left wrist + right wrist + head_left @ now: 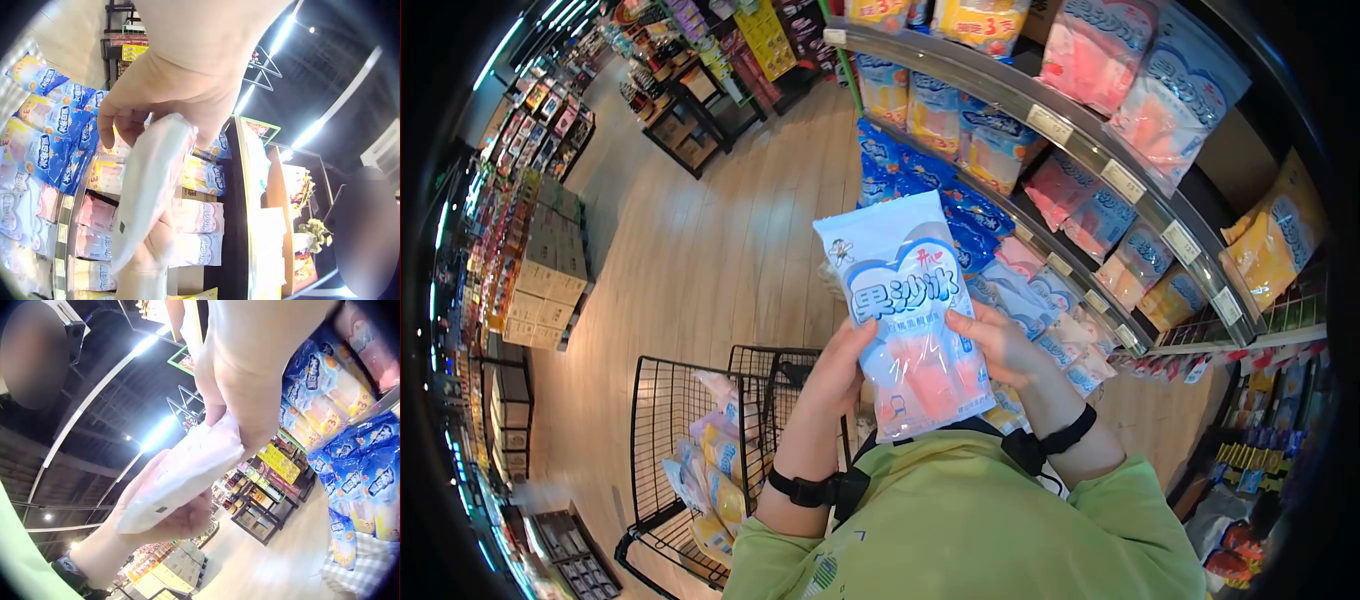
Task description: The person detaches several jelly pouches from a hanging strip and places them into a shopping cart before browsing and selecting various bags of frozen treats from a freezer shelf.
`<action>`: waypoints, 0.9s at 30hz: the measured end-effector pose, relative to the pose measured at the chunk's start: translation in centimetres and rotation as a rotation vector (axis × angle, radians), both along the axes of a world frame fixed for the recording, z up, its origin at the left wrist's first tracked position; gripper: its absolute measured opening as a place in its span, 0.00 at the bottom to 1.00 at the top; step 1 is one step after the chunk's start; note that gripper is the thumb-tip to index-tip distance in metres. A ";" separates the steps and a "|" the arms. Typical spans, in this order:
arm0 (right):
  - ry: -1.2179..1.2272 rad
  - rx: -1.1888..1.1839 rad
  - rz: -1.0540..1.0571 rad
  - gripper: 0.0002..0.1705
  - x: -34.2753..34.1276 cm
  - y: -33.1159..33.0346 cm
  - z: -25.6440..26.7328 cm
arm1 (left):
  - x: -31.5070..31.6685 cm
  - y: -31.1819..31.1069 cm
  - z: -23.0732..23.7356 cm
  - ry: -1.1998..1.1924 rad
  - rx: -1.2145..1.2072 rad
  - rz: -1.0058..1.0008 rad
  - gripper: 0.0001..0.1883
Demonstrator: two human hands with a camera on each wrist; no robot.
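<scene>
A light blue and pink bag of fruit ice (pixel 915 310) is held up in front of the body, its printed face toward the head camera. My left hand (pixel 840 362) grips its left edge, thumb on the front and fingers behind. On the opposite edge my right hand (pixel 998 345) pinches it the same way, the thumb lying on the front. In the left wrist view the bag (pixel 153 178) shows side-on between both hands. The right wrist view also catches the bag (pixel 181 478) edge-on, the left hand (pixel 187 519) beyond it.
To the left stands a black wire shopping cart (pixel 685 450) with several similar bags (pixel 712 465) inside. Shelves (pixel 1050 120) of bagged ices rise at the right, with blue bags (pixel 920 170) piled below. Cardboard boxes (pixel 550 255) are stacked across the wooden floor (pixel 650 260).
</scene>
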State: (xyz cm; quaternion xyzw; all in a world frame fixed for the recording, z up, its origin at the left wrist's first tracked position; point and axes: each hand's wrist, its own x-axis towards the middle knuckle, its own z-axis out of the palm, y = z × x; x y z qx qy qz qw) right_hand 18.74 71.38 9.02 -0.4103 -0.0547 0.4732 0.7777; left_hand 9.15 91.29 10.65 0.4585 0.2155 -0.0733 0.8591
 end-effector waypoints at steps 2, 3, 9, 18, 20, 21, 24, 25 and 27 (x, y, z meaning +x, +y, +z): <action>0.032 0.046 0.053 0.26 0.5 -1.5 -0.6 | 1.2 -0.6 -0.2 -0.109 -0.030 0.086 0.23; 0.060 0.083 0.110 0.26 0.8 -2.5 -0.8 | 2.0 -1.1 0.0 -0.102 -0.010 0.116 0.21; 0.124 0.060 0.018 0.31 1.5 -6.6 -1.0 | 6.0 -4.8 -1.2 -0.028 0.040 0.079 0.19; 0.039 -0.028 -0.098 0.34 2.3 -11.7 -3.7 | 11.5 -9.4 -2.3 0.249 -0.247 -0.104 0.21; 0.074 -0.051 -0.158 0.33 2.2 -11.8 -4.5 | 13.3 -9.6 -4.8 0.239 -0.153 -0.123 0.21; 0.047 -0.046 -0.201 0.33 2.3 -11.8 -5.3 | 14.0 -9.5 -6.1 0.222 -0.068 -0.127 0.21; 0.073 -0.076 -0.310 0.32 2.6 -12.6 -5.7 | 16.5 -10.6 -6.1 0.210 -0.110 -0.289 0.21; 0.119 -0.111 -0.354 0.31 2.8 -13.1 -5.6 | 17.4 -10.9 -6.0 0.181 -0.189 -0.376 0.21; 0.125 -0.117 -0.444 0.28 2.8 -13.6 -6.7 | 18.7 -11.7 -6.0 0.236 -0.277 -0.501 0.22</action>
